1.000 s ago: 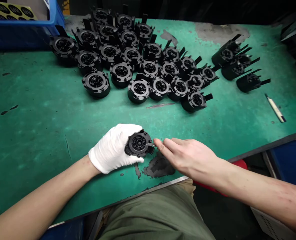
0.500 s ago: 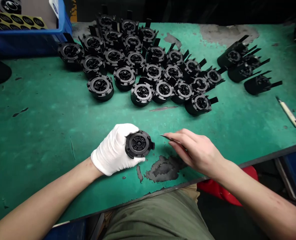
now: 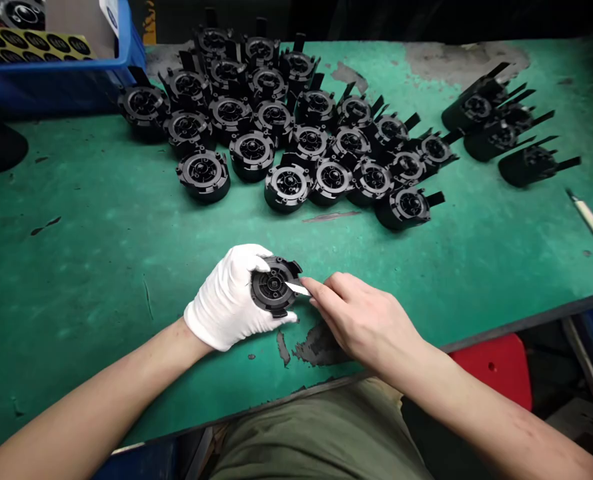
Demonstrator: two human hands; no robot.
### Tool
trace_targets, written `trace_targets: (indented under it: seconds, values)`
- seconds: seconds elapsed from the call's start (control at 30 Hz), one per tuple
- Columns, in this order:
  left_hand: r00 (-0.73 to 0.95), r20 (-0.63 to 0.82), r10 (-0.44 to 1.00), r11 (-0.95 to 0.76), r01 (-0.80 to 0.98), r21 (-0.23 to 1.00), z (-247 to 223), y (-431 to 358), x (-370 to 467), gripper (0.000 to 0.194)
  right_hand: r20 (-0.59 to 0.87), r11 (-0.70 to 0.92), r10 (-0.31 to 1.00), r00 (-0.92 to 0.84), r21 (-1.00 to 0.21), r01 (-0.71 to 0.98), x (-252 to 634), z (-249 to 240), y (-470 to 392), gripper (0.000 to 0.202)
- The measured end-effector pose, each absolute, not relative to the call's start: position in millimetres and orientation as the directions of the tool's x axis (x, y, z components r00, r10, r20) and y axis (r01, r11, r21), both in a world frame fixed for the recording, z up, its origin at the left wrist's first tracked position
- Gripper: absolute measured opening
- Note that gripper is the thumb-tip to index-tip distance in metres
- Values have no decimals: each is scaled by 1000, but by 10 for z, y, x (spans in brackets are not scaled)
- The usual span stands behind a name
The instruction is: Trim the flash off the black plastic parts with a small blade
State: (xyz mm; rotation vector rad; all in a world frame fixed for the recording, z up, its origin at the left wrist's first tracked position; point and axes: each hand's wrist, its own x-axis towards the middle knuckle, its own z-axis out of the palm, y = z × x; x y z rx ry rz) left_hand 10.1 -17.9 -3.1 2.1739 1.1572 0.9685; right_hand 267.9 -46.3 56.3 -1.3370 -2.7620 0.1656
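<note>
My left hand [image 3: 231, 300], in a white glove, is wrapped round a round black plastic part [image 3: 275, 285] whose ribbed face with small holes points up at me. Bare and pinched together, the fingers of my right hand [image 3: 359, 317] hold a small pointed blade [image 3: 297, 288]. Its tip lies over the right side of the part's face; whether it touches cannot be made out. The blade's other end is hidden in my right hand.
Several similar black parts [image 3: 289, 187] stand grouped across the green table [image 3: 101, 267]. More lie tilted at the right, above a white-handled pen-like tool [image 3: 591, 220]. A blue bin [image 3: 66, 83] holds sticker sheets at the back left. A red stool [image 3: 499, 367] is below the table's edge.
My right hand has moved left, bringing the blade from clear of the part to over its face. The part has turned within my left hand.
</note>
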Motion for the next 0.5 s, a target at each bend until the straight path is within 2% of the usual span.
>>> trace_targets:
  seconds: [0.17,0.37,0.5]
  values:
    - [401,316,860,-499,524,690,2,-180,117,83,-40,680,728,-684,-84,728,2678,625,-329,23]
    - [412,309,857,-503,544,671,40,-165,123,81,-106,713,680,-726,-137,688,2729,649,-209,21]
    - [413,309,857,-504,547,668,88,-147,140,77,-99,746,649,-755,-113,656,2723,677,-134,24]
